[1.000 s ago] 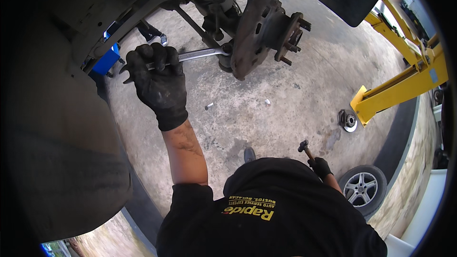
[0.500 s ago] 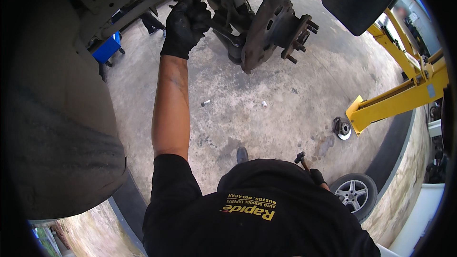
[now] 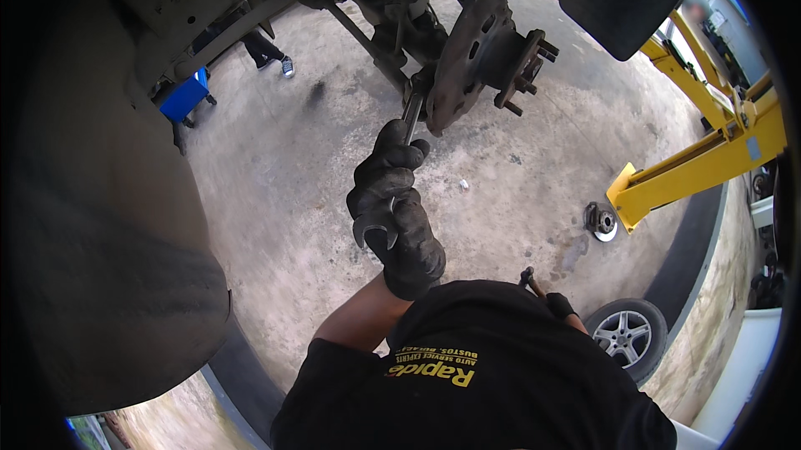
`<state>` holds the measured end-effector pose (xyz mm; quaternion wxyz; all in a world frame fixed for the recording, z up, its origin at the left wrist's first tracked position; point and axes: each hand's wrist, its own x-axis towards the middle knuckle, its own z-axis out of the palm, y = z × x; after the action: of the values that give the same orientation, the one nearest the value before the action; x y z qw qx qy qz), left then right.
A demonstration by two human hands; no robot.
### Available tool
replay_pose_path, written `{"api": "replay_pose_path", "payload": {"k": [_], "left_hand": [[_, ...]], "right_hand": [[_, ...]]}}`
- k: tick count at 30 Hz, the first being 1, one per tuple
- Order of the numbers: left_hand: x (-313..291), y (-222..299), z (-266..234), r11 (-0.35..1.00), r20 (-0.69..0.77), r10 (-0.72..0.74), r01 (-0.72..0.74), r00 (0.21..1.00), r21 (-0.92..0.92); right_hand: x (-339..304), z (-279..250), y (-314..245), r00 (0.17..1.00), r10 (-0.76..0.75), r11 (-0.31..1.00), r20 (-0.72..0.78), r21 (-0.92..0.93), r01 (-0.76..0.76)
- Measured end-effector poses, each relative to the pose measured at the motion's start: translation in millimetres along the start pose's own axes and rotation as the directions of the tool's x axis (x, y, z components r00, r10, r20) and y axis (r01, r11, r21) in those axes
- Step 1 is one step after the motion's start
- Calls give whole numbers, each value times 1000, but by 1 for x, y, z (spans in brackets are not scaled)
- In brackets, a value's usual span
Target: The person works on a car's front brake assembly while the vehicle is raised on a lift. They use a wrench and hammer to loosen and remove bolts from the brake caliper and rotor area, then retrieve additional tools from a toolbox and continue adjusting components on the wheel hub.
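Observation:
My left hand wears a dark glove and is wrapped round a metal combination wrench. One end of the wrench sits at the lower joint beside the steering knuckle and its dust shield, where the fastener itself is hidden. The open jaw at its other end shows below my fingers. To the right of my torso, low down, my gloved right hand is closed round the handle of a hammer, head pointing up and left. The wheel hub with bare studs stands out at the right of the shield.
Suspension arms and a bar hang overhead. A yellow lift arm reaches in from the right. A removed brake part and a wheel lie on the concrete floor. Beyond are a blue cart and another person's legs.
My left hand has swung down and toward me with the wrench, from the upper left to below the joint. My right hand still grips the hammer, low at the right.

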<state>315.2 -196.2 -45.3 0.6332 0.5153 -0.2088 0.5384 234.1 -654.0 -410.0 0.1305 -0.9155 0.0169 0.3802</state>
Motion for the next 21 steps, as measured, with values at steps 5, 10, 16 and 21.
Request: {"api": "replay_pose_path", "payload": {"k": [5, 10, 16, 21], "left_hand": [[-6, -12, -40, 977, 216, -93, 47, 972, 207], [-11, -21, -35, 959, 81, -230, 211, 970, 189], [1, -33, -28, 980, 140, -36, 7, 990, 196], [-1, -34, -31, 988, 64, -46, 36, 997, 149]], "right_hand": [[-4, -17, -39, 994, 106, 941, -26, 326, -92], [-3, -22, -55, 994, 108, 935, -18, 340, -95], [3, 2, -45, 994, 106, 943, -7, 318, -98], [2, 22, -32, 988, 149, 967, 36, 204, -153]]}}
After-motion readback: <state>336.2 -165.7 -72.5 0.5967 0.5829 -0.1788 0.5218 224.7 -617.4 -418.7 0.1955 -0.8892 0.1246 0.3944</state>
